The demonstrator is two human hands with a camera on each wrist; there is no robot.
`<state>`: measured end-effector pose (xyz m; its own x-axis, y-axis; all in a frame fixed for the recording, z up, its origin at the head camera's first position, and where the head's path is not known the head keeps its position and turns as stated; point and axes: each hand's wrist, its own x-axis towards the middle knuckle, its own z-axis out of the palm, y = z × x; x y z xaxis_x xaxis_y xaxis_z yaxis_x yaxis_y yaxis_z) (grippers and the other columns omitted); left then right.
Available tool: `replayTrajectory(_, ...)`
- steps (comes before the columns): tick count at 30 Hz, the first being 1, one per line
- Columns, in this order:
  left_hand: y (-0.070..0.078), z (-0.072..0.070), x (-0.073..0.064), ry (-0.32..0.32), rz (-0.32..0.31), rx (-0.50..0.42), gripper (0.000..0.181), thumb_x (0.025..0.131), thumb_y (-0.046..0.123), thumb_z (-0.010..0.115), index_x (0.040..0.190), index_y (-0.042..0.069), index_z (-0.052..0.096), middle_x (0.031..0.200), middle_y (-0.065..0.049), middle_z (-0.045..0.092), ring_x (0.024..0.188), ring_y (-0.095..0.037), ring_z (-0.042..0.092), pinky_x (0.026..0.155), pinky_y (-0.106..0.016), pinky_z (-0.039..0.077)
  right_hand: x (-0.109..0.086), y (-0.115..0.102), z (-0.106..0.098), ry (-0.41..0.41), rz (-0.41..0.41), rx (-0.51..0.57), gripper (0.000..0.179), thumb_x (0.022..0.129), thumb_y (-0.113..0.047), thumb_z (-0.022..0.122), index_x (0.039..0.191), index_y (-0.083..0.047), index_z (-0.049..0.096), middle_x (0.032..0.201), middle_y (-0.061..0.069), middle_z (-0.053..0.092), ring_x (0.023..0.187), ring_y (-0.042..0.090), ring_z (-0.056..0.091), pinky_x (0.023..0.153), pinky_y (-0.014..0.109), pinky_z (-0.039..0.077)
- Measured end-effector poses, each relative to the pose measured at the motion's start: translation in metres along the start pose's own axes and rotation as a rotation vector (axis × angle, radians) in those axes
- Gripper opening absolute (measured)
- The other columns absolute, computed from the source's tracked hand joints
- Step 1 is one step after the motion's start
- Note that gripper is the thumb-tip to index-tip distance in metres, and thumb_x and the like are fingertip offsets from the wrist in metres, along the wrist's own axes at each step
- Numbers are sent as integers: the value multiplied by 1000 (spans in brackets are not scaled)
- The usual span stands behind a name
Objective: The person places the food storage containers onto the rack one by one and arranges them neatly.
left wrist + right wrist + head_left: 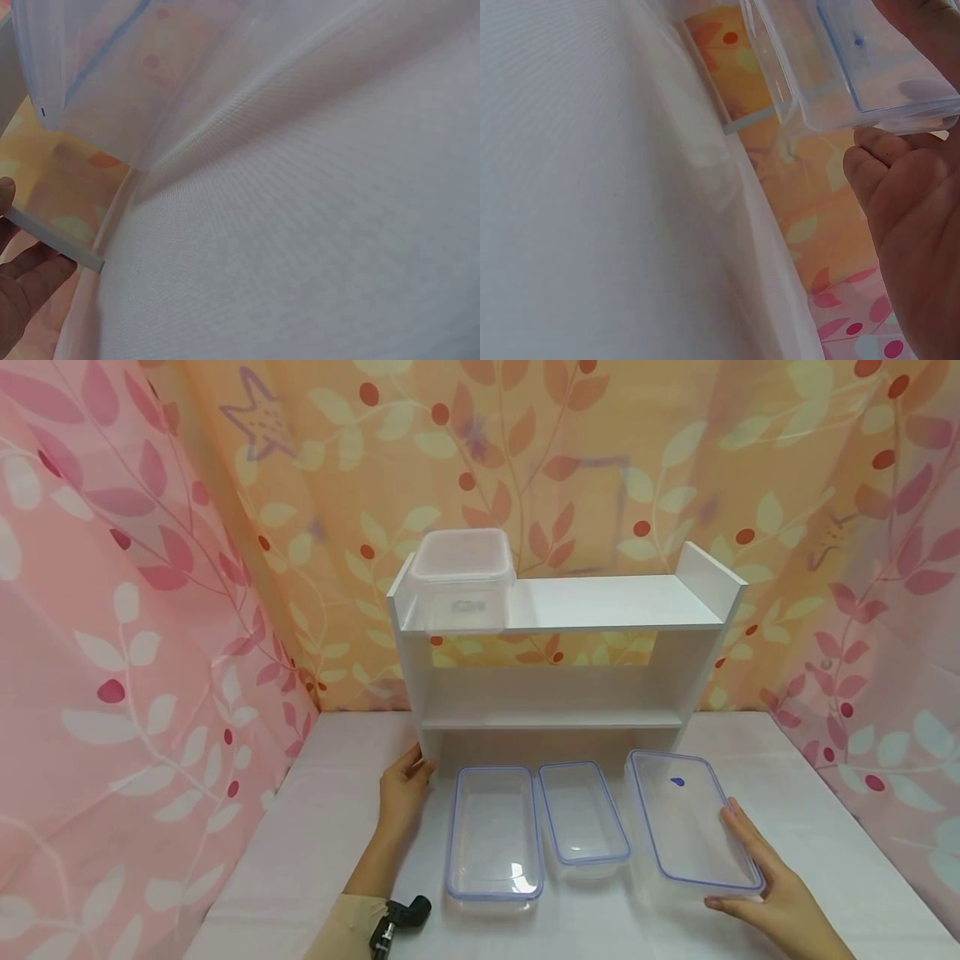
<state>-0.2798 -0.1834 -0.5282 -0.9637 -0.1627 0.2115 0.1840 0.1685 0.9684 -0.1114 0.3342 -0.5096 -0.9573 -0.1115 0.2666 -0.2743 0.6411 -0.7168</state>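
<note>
Curtained-off tabletop booth, by the look: orange floral curtain [540, 468] behind, pink floral curtains [135, 660] both sides, white-covered table [315, 827], small white shelf unit [607, 602]. Wider room: can't tell.

Left fingers [412, 762] bent, seemingly in a pinch, with right fingers [752, 839] and thumb [737, 909] well apart.

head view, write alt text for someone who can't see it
A person's right hand holds the rightmost container in a row of three with blue rims, beside the smaller middle one and the left one, while the left hand grips a white shelf unit behind the containers. A clear lidded box sits on top at left.
</note>
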Motion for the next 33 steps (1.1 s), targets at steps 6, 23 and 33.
replayTrajectory(6, -1, 0, 2, 2, 10, -10, 49, 99, 12, 69, 145, 3, 56, 144, -19, 60, 124, -34, 64, 90, -41, 60, 1, -7, -1, 13, -31, 5, 113, 76, -7, 90, 165, -22, 23, 174, -5, 6, 144, -21, 5, 100, -4, 21)
replayTrajectory(23, -3, 2, 2, -4, 16, -28, 50, 99, 15, 69, 146, 4, 56, 142, -21, 60, 122, -33, 65, 90, -51, 59, 10, -49, -29, 35, -119, 3, 113, 71, -1, 92, 163, -13, 28, 173, 4, 13, 148, -13, 14, 94, -4, 30)
replayTrajectory(33, -5, 1, 3, 3, 25, -10, 47, 98, 17, 71, 144, 11, 60, 138, -13, 65, 119, -28, 67, 89, -45, 61, 20, -77, -46, 17, -115, 3, 111, 70, -3, 93, 162, -15, 32, 172, 0, 21, 144, -15, 22, 94, -4, 32)
